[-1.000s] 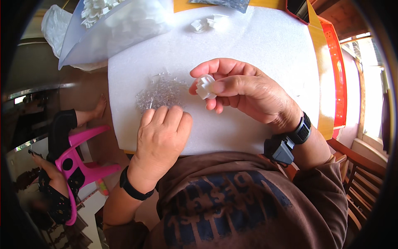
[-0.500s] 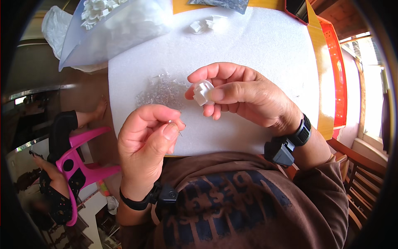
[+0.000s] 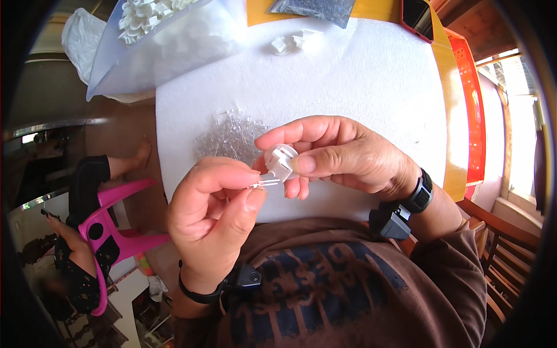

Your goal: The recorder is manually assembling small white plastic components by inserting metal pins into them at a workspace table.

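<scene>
My left hand [image 3: 212, 217] pinches a small LED [image 3: 267, 182] between thumb and fingertips, its two thin metal legs pointing right. Its head is mostly hidden by the fingers. In my right hand [image 3: 351, 153] is a white plastic housing [image 3: 281, 162], rounded at the top with a blocky, slotted middle, gripped by thumb and fingers. The LED's legs lie close to the housing's lower left side; whether they touch it I cannot tell. Just beyond my left hand, a loose pile of clear LEDs [image 3: 229, 136] rests on the white foam sheet [image 3: 383, 75].
At the far left a translucent bag [image 3: 191, 49] holds several white plastic parts [image 3: 152, 14]. Two similar white pieces [image 3: 304, 38] sit at the back of the sheet. Behind them are a bag of dark parts [image 3: 316, 8] and a phone [image 3: 417, 20]. An orange crate [image 3: 467, 104] stands right.
My left hand has moved right and turned the LED so its legs point toward the housing. My right hand has come nearer to me with the housing, closing the gap between them.
</scene>
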The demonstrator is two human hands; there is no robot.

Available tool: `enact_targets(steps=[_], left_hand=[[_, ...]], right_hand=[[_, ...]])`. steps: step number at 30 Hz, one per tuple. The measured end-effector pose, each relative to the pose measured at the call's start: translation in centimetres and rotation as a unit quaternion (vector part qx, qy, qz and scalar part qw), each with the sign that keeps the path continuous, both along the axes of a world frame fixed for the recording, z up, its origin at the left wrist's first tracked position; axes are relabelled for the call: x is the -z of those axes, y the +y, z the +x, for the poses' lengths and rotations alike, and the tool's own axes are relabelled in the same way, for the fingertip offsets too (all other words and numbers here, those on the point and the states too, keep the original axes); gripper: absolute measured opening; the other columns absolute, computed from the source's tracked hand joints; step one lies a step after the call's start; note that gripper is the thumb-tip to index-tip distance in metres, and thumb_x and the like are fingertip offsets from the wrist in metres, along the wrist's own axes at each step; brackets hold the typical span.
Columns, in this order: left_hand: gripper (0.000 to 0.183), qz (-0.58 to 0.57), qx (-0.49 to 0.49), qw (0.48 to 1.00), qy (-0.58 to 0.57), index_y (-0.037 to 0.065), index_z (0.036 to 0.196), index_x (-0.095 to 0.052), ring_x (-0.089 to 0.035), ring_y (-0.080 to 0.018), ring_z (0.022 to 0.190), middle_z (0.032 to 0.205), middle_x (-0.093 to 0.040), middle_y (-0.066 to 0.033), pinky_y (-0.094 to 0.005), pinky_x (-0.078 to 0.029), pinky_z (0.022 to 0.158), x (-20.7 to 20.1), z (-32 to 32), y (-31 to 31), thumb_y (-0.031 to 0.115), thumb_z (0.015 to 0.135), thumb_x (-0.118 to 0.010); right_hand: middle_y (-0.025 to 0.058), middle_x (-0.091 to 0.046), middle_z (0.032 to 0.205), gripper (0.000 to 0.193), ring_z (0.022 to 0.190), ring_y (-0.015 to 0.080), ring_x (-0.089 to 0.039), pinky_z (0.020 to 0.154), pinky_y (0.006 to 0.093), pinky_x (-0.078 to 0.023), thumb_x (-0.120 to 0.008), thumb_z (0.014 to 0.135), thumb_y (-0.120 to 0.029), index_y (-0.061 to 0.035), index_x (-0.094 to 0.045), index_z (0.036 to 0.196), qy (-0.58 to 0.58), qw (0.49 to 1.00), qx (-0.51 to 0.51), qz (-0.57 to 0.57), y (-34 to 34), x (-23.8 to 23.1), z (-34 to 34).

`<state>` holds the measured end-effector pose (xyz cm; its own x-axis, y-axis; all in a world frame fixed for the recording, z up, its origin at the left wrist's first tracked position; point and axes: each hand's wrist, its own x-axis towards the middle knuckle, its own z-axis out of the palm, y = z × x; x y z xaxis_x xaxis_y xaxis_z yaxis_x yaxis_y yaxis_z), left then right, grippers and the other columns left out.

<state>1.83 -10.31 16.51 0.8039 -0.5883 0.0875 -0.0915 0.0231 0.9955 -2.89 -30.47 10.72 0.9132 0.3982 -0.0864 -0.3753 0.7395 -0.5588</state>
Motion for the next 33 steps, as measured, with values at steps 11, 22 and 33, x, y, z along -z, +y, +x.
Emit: enact_targets(steps=[11, 22, 33], left_hand=[[0.023, 0.166, -0.037, 0.926, -0.336, 0.004, 0.094, -0.064, -0.056, -0.0126, 0.065, 0.082, -0.062, -0.0069, -0.0223, -0.042, 0.049, 0.3, 0.3, 0.1, -0.003, 0.074, -0.073], [0.016, 0.157, -0.03, 0.942, -0.294, 0.003, 0.091, -0.063, -0.052, -0.0106, 0.062, 0.079, -0.062, -0.0061, -0.0218, -0.041, 0.051, 0.2, 0.0, 0.2, 0.001, 0.078, -0.072], [0.009, 0.126, -0.045, 0.971, -0.197, 0.002, 0.088, -0.061, -0.054, -0.0113, 0.066, 0.078, -0.062, -0.0058, -0.0225, -0.043, 0.056, 1.6, 0.1, 0.2, 0.006, 0.084, -0.067]], right_hand=[[0.0084, -0.065, 0.103, 0.036, 0.091, 0.0172, -0.066, 0.084, 0.0282, -0.054, -0.055, 0.093, -0.003, -0.0006, -0.052, 0.128, 0.016, 1.0, -0.012, 0.003, 0.1, -0.4, -0.1], [0.0115, -0.062, 0.112, 0.033, 0.093, 0.0211, -0.067, 0.083, 0.0292, -0.055, -0.054, 0.091, 0.003, -0.0015, -0.051, 0.123, -0.011, 1.0, 0.015, 0.021, 0.3, -0.1, 0.0], [0.0099, -0.062, 0.11, 0.031, 0.094, 0.0192, -0.066, 0.083, 0.0292, -0.055, -0.054, 0.092, -0.001, -0.0009, -0.054, 0.123, 0.012, 0.999, 0.012, 0.027, 0.6, -0.4, -0.2]])
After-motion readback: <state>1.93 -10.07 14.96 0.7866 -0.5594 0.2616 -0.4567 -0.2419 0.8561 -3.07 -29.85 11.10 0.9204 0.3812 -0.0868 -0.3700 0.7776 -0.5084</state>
